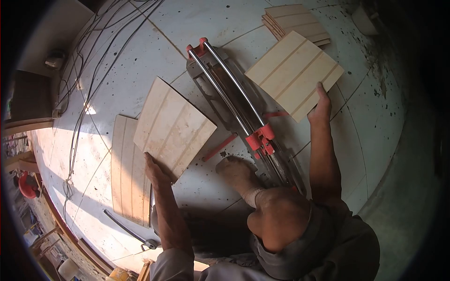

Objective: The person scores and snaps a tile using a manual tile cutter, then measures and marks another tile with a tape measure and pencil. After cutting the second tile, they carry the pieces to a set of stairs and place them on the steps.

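My left hand (157,169) grips the lower edge of a striped beige tile (174,129), raised over another striped tile (127,173) at the left. On the right, my right hand (321,105) holds a second striped tile (295,75) by its lower right edge, near a stack of similar tiles (300,21). Between the two held tiles lies a tile cutter (227,89) with two steel rails and a red carriage (260,140). The fingers under both held tiles are hidden.
My bare foot (234,173) rests beside the cutter. Black cables (89,93) run over the white tiled floor (154,51) at the left. A dark metal bar (126,228) lies at the lower left. A red object (29,185) shows at the far left.
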A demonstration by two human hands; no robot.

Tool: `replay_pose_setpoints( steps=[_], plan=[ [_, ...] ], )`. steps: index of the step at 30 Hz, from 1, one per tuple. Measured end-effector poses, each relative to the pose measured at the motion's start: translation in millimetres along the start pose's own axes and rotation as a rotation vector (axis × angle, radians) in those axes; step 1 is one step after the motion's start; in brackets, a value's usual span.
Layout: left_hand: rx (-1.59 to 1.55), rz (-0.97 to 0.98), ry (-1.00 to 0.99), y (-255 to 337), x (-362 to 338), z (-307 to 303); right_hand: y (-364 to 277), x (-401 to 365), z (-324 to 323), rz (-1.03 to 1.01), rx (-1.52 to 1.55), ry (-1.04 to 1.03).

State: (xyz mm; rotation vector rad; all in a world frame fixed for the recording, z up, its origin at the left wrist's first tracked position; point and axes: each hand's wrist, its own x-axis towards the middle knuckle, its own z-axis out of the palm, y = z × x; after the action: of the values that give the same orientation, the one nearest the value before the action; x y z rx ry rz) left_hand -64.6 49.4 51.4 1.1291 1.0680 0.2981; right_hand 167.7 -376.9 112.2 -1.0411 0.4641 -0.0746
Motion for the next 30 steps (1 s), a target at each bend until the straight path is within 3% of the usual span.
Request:
replay_pose_setpoints(
  steps=[3, 7, 11, 14, 30],
  plan=[
    [-0.04, 0.029, -0.095, 31, -19, 32, -1, -15, 22, -0.034, 0.012, -0.047],
    [-0.181, 0.061, -0.195, 37, -21, 74, 21, -35, 49, 0.089, 0.086, -0.241],
    [-0.283, 0.081, -0.205, 35, -27, 114, 49, -59, 79, 0.139, 0.146, -0.265],
    [-0.327, 0.027, -0.086, 29, -30, 134, 68, -66, 81, 0.239, 0.183, -0.269],
    [-0.132, -0.133, -0.074, 15, -56, 167, 77, -79, 56, 0.331, 0.255, -0.327]
  ],
)
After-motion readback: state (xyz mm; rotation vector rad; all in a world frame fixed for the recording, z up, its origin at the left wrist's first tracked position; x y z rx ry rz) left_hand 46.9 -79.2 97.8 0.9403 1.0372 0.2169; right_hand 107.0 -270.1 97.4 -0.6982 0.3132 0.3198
